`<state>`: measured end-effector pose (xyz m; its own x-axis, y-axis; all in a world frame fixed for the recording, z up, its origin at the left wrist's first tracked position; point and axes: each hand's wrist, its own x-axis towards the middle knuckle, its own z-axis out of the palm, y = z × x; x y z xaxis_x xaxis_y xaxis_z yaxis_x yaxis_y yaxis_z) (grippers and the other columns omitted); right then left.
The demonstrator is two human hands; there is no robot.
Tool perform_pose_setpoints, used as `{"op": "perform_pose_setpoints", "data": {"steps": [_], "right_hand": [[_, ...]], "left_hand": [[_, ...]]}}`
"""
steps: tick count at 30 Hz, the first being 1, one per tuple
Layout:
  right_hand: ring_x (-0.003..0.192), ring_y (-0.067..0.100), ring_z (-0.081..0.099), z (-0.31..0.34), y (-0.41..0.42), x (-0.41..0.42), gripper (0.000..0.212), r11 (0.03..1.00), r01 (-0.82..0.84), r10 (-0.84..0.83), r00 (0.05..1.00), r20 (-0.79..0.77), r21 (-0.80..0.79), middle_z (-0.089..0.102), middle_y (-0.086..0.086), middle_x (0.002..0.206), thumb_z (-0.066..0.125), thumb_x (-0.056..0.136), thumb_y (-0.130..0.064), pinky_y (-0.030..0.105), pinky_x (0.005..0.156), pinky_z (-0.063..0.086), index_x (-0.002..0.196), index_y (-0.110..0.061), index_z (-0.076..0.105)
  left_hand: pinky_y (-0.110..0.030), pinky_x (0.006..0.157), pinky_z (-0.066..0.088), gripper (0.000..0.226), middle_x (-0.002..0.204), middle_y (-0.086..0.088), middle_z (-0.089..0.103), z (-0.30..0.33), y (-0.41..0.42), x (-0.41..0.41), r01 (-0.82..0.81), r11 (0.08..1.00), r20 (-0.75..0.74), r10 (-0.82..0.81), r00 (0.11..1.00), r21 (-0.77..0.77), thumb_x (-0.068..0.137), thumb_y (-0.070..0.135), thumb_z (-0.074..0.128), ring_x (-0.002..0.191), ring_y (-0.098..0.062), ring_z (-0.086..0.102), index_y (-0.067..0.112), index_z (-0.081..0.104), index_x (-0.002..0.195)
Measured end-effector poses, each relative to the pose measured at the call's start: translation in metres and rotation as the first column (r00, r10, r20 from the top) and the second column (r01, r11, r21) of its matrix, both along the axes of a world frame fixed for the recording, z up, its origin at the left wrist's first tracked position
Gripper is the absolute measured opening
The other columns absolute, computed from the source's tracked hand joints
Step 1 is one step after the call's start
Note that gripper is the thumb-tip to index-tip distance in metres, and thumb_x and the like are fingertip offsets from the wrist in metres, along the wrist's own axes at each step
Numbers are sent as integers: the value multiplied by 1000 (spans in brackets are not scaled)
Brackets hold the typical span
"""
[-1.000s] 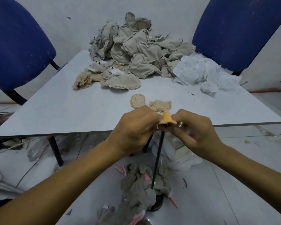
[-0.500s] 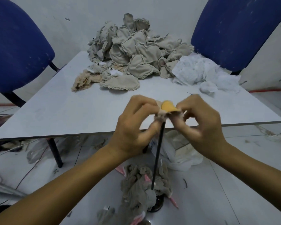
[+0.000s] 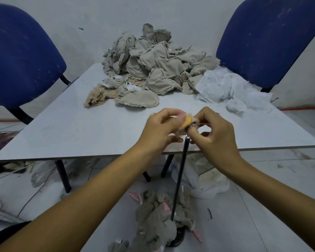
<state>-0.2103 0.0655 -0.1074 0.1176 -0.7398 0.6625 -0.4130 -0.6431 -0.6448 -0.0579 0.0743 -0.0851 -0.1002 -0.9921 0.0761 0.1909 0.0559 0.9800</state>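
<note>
Pinching one small beige-and-orange fabric piece [image 3: 186, 122] at frame centre, the left hand [image 3: 158, 131] and right hand [image 3: 215, 131] hold it just above one black rod [image 3: 180, 177]. Below, a white plastic bag [image 3: 207, 180] holds pale fabric. Two blue chairs [image 3: 22, 57] flank one table [image 3: 71, 128].

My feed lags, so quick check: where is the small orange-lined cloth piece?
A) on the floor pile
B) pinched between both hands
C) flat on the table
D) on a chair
B: the left hand and right hand both pinch the cloth piece just above the rod.
</note>
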Motion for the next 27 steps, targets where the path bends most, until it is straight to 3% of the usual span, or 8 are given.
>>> {"op": "perform_pose_setpoints", "data": {"steps": [4,6,9,12,15,17,20,27], "right_hand": [[92,12,60,-4,-14,-9,29,970,-211,223,969,-103,123,57,-4,102,65,89,-3,16,66,49,105,-25,55],[100,10,55,-8,-24,-16,42,980,-123,158,957,-243,155,53,0,114,61,92,-2,17,79,46,119,-33,53],[114,23,48,-14,-37,-20,39,973,69,42,885,-464,221,53,3,127,59,96,-18,32,97,40,134,-27,53],[109,25,47,-18,-41,-12,35,973,106,35,812,-583,206,60,0,117,61,96,-30,32,89,37,130,-23,60],[97,19,51,-13,-38,-7,24,985,61,34,851,-523,164,62,-4,101,68,92,-25,27,79,34,116,-23,69],[90,16,56,-10,-35,-7,19,989,10,63,873,-484,146,66,-4,94,72,88,-18,31,79,42,107,-21,71],[82,13,58,-9,-27,-8,20,994,-59,92,902,-422,93,67,-2,88,77,82,-7,33,76,49,100,-17,72],[84,7,63,-6,-21,-11,28,983,-135,163,952,-260,125,66,-5,90,77,80,-2,25,74,56,105,-15,71]], "left_hand": [[-27,62,51,13,86,-10,64,-3,-6,14,-76,997,175,79,981,-22,93,3,63,74,-20,61,13,70,88],[-32,65,45,21,85,-17,61,-3,-8,24,-22,999,311,29,950,-28,92,0,57,73,-26,55,9,71,79],[-24,61,44,34,70,-16,68,-2,-7,30,112,993,504,-87,859,-21,94,17,52,64,-22,57,11,71,66],[-25,71,49,21,79,2,72,-11,-9,31,37,992,654,51,755,-120,89,28,60,77,-11,64,24,73,72],[-19,80,46,13,94,8,67,-18,-12,32,6,961,731,205,651,-275,89,15,65,88,-3,60,25,72,87],[-15,83,43,14,104,7,61,-20,-16,33,-9,942,745,272,609,-336,91,14,65,94,-2,58,25,70,98],[-19,90,41,24,120,2,56,-21,-21,34,8,957,800,237,551,-289,95,22,64,105,-9,57,23,67,119],[-13,73,45,20,94,9,65,-18,-23,33,13,959,710,201,675,-283,88,23,73,81,-2,60,32,66,105]]}}
